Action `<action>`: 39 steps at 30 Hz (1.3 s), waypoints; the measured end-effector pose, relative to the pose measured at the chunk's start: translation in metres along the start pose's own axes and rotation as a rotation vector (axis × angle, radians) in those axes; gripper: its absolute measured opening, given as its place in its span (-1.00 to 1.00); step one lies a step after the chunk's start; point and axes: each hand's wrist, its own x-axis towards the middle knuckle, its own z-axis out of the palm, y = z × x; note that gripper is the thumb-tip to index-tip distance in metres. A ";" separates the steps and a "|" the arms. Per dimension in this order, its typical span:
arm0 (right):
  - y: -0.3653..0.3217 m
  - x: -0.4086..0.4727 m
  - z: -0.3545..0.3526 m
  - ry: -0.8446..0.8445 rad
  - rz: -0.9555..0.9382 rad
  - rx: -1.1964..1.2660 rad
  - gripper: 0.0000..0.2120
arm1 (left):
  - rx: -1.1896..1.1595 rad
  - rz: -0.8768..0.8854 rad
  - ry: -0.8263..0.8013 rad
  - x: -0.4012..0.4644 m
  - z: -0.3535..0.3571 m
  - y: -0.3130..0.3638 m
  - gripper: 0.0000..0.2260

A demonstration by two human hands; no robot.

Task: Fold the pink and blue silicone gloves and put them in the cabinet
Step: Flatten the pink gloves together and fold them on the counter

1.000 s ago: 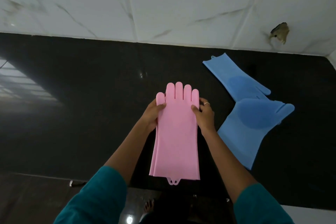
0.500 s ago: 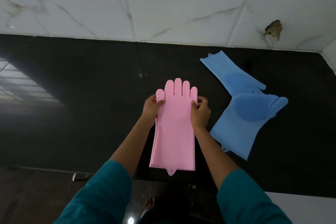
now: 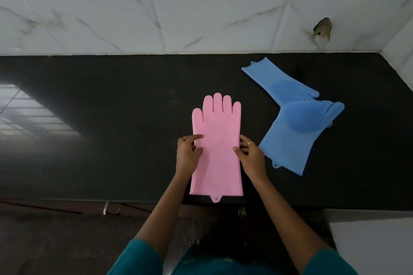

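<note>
The pink gloves [image 3: 218,131] lie stacked flat on the black counter [image 3: 111,118], fingers pointing to the wall, cuff at the front edge. My left hand [image 3: 187,154] pinches the stack's left edge about midway along. On the opposite edge, my right hand [image 3: 251,156], a ring on one finger, grips at the same height. Two blue gloves [image 3: 297,127] lie overlapping in a V to the right, untouched; the near one's cuff almost reaches my right hand.
A white marble-tiled wall [image 3: 201,6] backs the counter, with a broken hole [image 3: 323,29] at the right. Below the counter's front edge are dark cabinet fronts with a metal handle [image 3: 110,209]. A white surface [image 3: 371,245] shows at the lower right.
The pink gloves were held up by the finger end; now they lie flat on the counter. Both hands have slid down from the fingers to the middle of the stack.
</note>
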 end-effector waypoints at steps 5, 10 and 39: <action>-0.003 -0.003 0.006 -0.005 -0.046 -0.106 -0.59 | -0.013 -0.026 -0.050 -0.003 -0.003 -0.008 -0.64; -0.009 -0.003 0.010 0.076 0.055 0.026 -0.59 | 0.009 0.004 -0.101 -0.002 -0.010 -0.012 -0.64; -0.006 -0.054 -0.006 -0.220 0.124 -0.224 -0.37 | -0.106 -0.040 -0.034 -0.072 -0.015 -0.031 -0.64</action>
